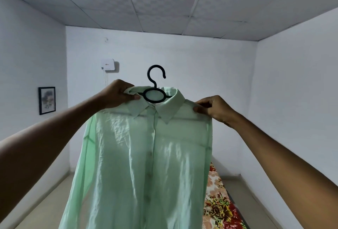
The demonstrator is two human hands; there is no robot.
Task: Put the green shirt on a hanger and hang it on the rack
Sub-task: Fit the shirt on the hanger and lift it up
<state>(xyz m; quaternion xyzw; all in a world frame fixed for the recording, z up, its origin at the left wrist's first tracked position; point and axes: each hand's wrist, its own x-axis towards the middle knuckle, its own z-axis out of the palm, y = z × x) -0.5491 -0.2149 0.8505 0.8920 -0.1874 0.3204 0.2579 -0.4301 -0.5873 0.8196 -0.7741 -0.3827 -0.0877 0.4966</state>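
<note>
A pale green shirt (146,155) hangs in front of me, held up at chest height, collar uppermost and button front facing me. A black plastic hanger (154,95) sits inside its neck, with the oval middle and the hook showing above the collar; the hanger's arms are hidden under the cloth. My left hand (119,94) grips the shirt's left collar edge together with the hanger arm. My right hand (212,108) pinches the cloth at the right shoulder. No rack is in view.
White walls enclose the room. A framed picture (47,100) hangs on the left wall and a white box (108,64) on the far wall. A floral-patterned mattress (221,201) lies on the floor at the lower right, behind the shirt.
</note>
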